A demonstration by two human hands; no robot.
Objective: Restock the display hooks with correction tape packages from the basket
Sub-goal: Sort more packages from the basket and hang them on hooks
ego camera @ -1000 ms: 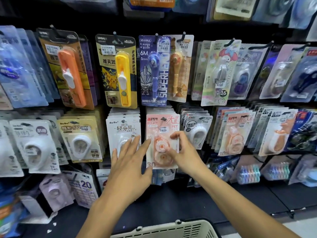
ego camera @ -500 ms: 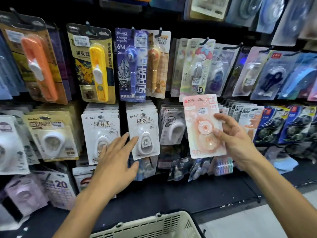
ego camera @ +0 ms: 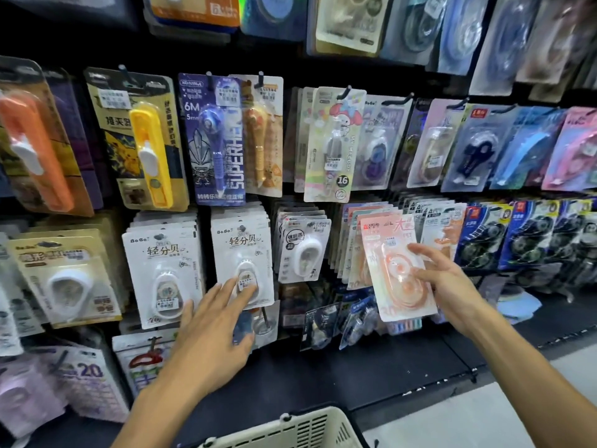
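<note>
Right grip pinches pink package; left grip reaches forward, fingers spread.

Hands: two, both being extended forward.
Left hand being held flat, fingers straight; right hand being curled in a pinch.

Basket below hooks; pkg right.
</note>
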